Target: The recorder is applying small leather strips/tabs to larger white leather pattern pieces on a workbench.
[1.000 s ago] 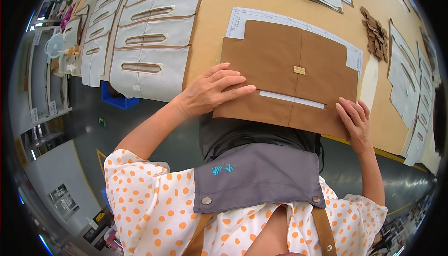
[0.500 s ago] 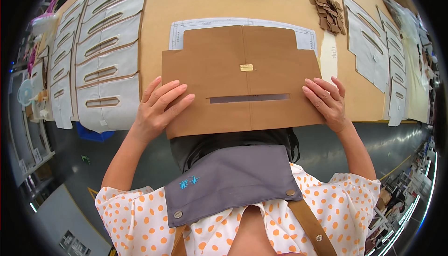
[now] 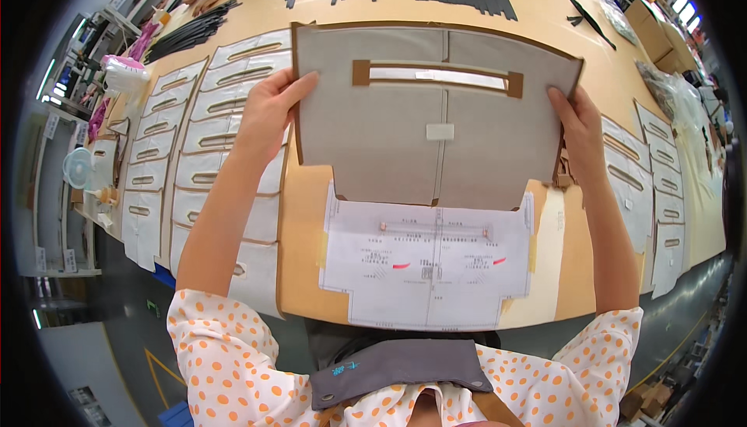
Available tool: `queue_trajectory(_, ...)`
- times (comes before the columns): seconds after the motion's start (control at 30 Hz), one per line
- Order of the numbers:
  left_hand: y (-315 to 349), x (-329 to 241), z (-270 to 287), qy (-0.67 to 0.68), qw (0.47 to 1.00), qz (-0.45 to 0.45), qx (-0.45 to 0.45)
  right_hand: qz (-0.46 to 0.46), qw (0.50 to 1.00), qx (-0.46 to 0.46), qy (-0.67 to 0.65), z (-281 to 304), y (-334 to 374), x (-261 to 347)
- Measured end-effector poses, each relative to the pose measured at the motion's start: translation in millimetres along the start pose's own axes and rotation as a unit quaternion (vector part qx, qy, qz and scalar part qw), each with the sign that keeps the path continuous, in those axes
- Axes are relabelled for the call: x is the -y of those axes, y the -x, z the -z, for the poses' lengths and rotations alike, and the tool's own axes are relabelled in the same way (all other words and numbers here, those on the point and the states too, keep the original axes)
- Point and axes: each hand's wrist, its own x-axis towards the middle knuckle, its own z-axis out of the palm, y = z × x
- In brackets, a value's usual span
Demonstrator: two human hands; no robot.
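Left hand and right hand each clamp a side edge of a grey cardboard template, fingers closed on it, holding it lifted above the tan worktable. Its slot is edged in brown. Directly beneath, a white printed pattern sheet lies taped down; rows of pale cut panels flank the left.

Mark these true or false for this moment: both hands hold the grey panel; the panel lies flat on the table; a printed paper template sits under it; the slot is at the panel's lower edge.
1. Both hands hold the grey panel: true, left hand and right hand grip its side edges.
2. It lies flat: false, it is raised.
3. Paper template on the table below: true.
4. Slot low: false, near the upper edge.
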Motion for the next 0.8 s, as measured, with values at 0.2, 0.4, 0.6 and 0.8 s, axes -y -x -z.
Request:
queue_trajectory(0.2, -150, 54, -14, 0.042, 0.999, 0.013, -0.001, -0.061, 0.993, 0.039, 0.097, -3, -126, -69)
queue_trajectory(0.4, -129, 68, -10, -0.126, 0.986, -0.103, -0.027, 0.048, 0.943, -0.042, 0.327, 3, -98, -78)
queue_trajectory(0.6, 68, -21, -140, 0.176, 0.932, -0.071, 0.308, -0.102, 0.876, -0.098, 0.462, 142, 41, -58)
queue_trajectory(0.8, 152, -85, -131, 0.278, 0.915, -0.032, 0.292, -0.045, 0.756, -0.067, 0.649, 157, 127, -96)
